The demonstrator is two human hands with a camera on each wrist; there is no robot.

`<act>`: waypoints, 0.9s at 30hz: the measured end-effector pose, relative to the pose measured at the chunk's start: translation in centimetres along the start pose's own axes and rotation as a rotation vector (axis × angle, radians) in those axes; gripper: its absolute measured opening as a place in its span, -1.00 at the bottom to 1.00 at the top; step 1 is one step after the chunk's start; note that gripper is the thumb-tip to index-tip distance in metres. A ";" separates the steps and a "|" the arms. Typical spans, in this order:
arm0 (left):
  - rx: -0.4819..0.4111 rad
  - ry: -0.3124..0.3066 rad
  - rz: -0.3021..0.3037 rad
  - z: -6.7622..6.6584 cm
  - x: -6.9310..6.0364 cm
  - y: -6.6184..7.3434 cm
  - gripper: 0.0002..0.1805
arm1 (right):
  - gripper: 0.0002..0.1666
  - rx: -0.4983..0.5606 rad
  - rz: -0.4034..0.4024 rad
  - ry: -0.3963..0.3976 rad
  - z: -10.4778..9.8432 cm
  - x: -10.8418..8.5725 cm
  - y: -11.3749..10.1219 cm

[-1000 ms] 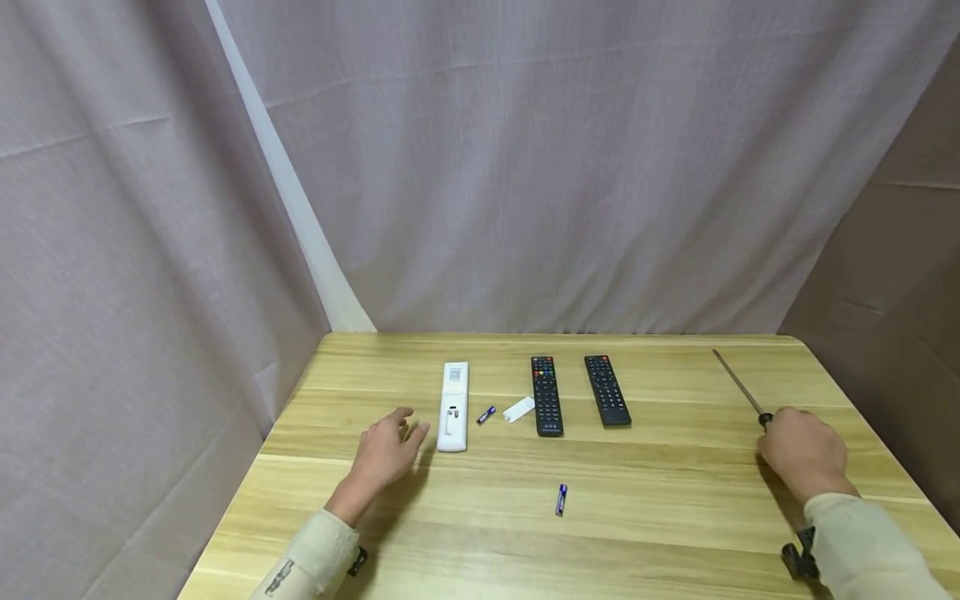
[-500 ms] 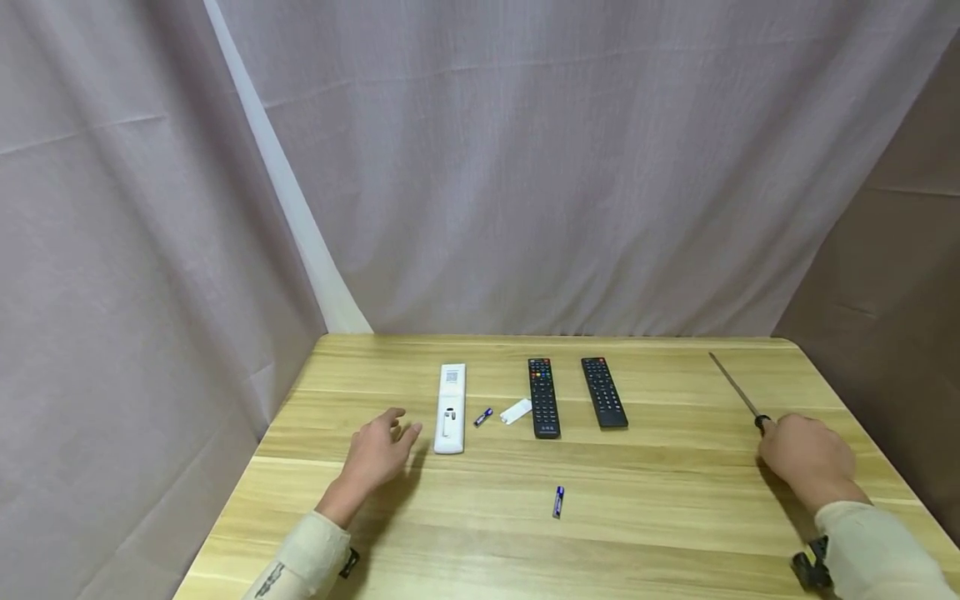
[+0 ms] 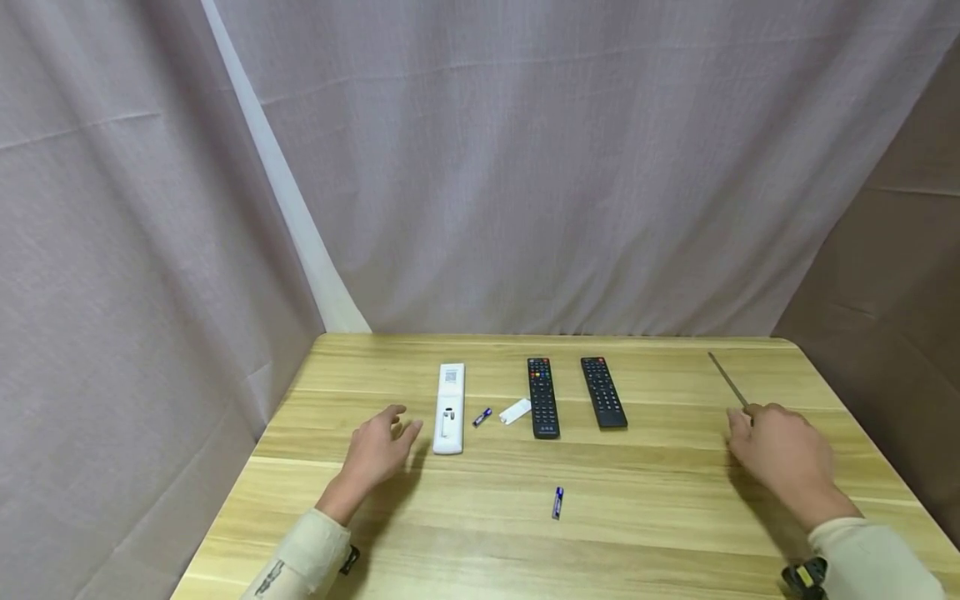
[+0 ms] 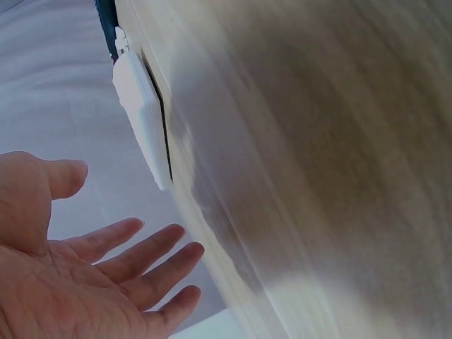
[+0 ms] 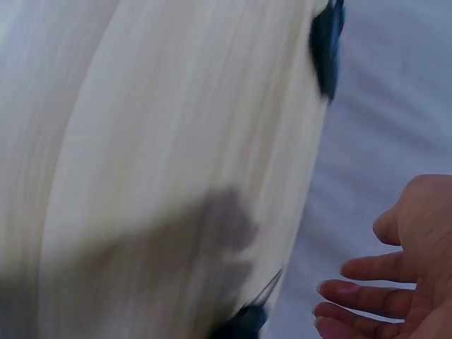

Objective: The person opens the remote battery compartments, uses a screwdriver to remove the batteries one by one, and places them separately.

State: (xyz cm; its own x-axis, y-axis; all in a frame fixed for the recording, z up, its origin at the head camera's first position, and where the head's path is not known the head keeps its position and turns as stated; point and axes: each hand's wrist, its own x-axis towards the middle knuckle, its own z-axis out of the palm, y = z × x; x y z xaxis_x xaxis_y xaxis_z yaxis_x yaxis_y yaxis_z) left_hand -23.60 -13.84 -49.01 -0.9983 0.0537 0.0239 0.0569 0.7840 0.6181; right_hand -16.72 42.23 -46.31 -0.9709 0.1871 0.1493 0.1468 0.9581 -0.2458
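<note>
While the head view hides the screwdriver (image 3: 726,377) handle behind the right hand (image 3: 787,450), the right wrist view catches the dark handle (image 5: 244,321) lying on the table (image 3: 420,533), apart from the fingers. So right grip: released, fingers extended, nothing held. Head view alone would leave that unclear. Left wrist view gives the palm of the left hand (image 3: 373,450): fingers spread, thumb apart, nothing held. It also shows the rounded side of the white remote (image 3: 448,408), just beyond the fingers, not touched.

Vs half a second ago: right hand was wrapped around the handle with the black collar showing; now it sits further inboard, thumb out, collar covered. Shaft tip stays put at the table's far right. Left hand and white remote practically unchanged.

Materials: screwdriver shaft thin, straight, metallic. White remote is smooth plastic, back side up, printed label and an exposed recess. Right of it: small blue battery (image 3: 482,417), flat white plastic piece (image 3: 515,411), then two slim black button remotes (image 3: 543,398). Second battery (image 3: 558,502) lies nearer the person. Tabletop is pale streaked wood grain; curtain (image 3: 525,167) behind is creased grey-mauve fabric.
</note>
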 end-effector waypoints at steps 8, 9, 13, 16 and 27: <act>-0.001 -0.002 -0.003 -0.1 -0.2 0.1 -0.40 | -0.54 0.031 -0.166 0.043 1.0 -2.4 -6.1; -0.001 0.001 -0.001 -0.1 -0.3 0.0 -0.40 | -0.56 0.034 -0.178 0.051 1.2 -2.6 -6.5; -0.012 0.005 0.014 0.1 -0.3 0.0 -0.40 | -0.60 0.042 -0.196 0.064 1.8 -2.9 -7.2; -0.022 0.009 0.023 0.2 -0.2 0.3 -0.39 | -0.62 0.046 -0.191 0.061 2.0 -2.9 -7.2; -0.145 0.034 0.131 2.3 0.6 7.1 -0.42 | -0.51 0.093 -0.159 0.058 2.3 -3.0 -7.3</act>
State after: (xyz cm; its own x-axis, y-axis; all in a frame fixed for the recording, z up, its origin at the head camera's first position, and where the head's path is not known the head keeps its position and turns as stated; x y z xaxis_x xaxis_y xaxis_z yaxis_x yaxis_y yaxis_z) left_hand -23.74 -6.82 -46.42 -0.9825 0.1269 0.1367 0.1865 0.6743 0.7145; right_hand -15.31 34.16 -47.13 -0.9675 0.0498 0.2478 -0.0282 0.9530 -0.3017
